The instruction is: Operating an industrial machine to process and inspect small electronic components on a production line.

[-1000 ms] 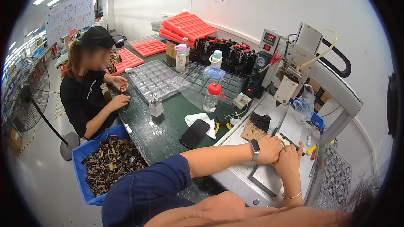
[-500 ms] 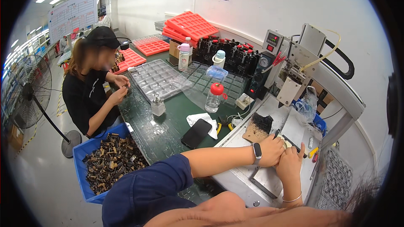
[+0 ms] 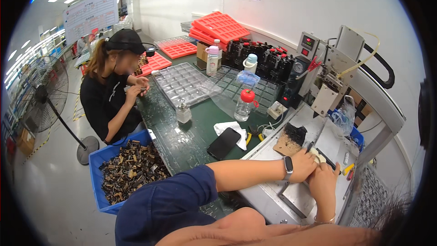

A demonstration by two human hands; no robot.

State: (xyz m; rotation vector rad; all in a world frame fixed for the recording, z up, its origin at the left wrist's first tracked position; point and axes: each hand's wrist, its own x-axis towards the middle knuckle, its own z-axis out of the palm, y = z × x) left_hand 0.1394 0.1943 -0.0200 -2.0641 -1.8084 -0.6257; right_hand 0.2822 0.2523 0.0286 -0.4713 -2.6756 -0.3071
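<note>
My left hand (image 3: 304, 164), with a smartwatch on its wrist, is pressed against my right hand (image 3: 323, 181) above the pale bed of a bench machine (image 3: 325, 95). Both have curled fingers; what they grip is mostly hidden. A cream-coloured piece (image 3: 318, 155) shows just beyond the fingertips. Beside it runs a slim black bar (image 3: 327, 158), near my right index finger. A brown board with black grit (image 3: 290, 140) lies just left of my left hand. Close to my right wrist is a flat metal plate (image 3: 298, 198).
Across the green table (image 3: 170, 143) are a phone (image 3: 223, 144), a red-capped bottle (image 3: 244, 105) and a clear compartment tray (image 3: 186, 84). A blue bin (image 3: 102, 200) of small metal-and-black parts stands left. A co-worker (image 3: 111, 86) handles a small part there. Yellow-handled pliers (image 3: 255, 135) lie near the machine.
The whole view has shifted, so the scene sits further right. My hands stay together at the same place on the machine bed. The co-worker's hands have risen a little.
</note>
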